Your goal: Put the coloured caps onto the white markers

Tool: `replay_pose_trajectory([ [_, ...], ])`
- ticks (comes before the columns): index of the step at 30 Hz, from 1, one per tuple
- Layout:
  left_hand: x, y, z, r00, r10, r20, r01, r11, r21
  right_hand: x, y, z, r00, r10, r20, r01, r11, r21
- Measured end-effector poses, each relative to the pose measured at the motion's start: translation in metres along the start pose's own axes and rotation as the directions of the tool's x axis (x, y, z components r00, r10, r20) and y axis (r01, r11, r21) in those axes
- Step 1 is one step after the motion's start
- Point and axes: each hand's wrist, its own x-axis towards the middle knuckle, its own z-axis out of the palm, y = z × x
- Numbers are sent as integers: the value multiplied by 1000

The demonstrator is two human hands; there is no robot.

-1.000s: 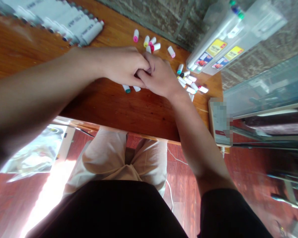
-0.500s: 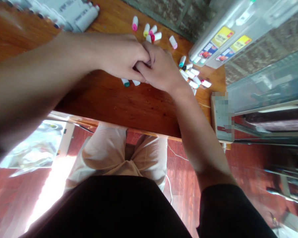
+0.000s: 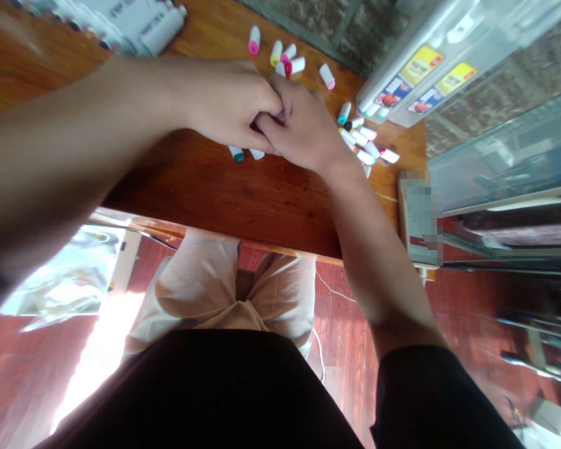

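Note:
My left hand (image 3: 229,106) and my right hand (image 3: 303,128) meet over the wooden table (image 3: 206,187), fingers curled and pressed together around something small that stays hidden between them. Two white marker caps (image 3: 237,153) poke out just below my left hand, one with a teal end. Loose caps with pink and yellow ends (image 3: 283,57) lie beyond my knuckles. Another cluster of caps (image 3: 362,140) sits right of my right wrist.
A row of white markers (image 3: 135,22) lies at the table's far left. Clear plastic marker cases (image 3: 416,62) with yellow labels stand at the far right. A box (image 3: 418,218) rests at the table's right edge. My lap shows below the near edge.
Both hands stay locked together in the same spot. The view has tilted slightly, shifting the table things upward in the picture.

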Motion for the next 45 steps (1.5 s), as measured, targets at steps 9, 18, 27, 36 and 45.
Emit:
replay_pose_trajectory([
  [9, 0, 2, -2, 1000, -1, 3, 0, 999, 36, -3, -5, -3, 1000, 8, 2, -8, 1000, 3],
  [18, 0, -1, 1, 997, 23, -75, -26, 999, -31, -6, -11, -6, 1000, 7, 20, -6, 1000, -30],
  [27, 1, -2, 7, 992, 26, -125, -30, 999, -28, -6, -14, -5, 1000, 6, 11, -5, 998, -58],
  [36, -1, -2, 6, 996, -32, -84, 34, 999, 26, -6, -18, -6, 999, 5, 32, -2, 995, -101],
  [45, -2, 0, 3, 996, -16, -83, 16, 1000, 2, -5, -17, -9, 999, 28, 45, -24, 997, -77],
])
